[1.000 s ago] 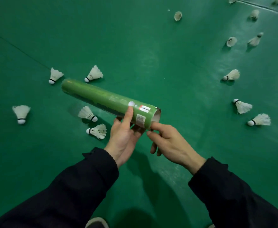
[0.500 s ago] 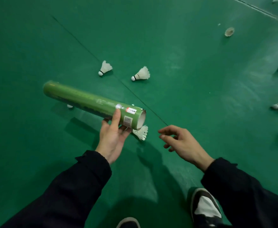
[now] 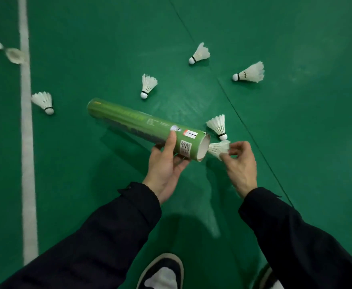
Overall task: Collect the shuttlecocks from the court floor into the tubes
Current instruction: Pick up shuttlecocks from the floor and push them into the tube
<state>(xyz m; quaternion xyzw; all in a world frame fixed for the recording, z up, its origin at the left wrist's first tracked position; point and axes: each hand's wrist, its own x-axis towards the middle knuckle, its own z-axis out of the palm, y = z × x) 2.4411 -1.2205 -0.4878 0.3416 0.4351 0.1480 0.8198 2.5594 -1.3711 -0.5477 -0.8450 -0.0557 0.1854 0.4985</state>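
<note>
tube of green card is held in my left hand, fingers wrapped under it and the thumb laid over its top near the barcode label, the open mouth facing right and the closed end pointing up-left above the court floor. my right hand pinches the feathered skirt of one shuttlecock between thumb and fingertips, its cork end entered into the tube's mouth; i cannot see the cork itself. i count five loose shuttlecocks on the floor: one just beside the mouth, one beyond the tube, two farther right, one by the white line. two blurred ones lie at the far left.
</note>
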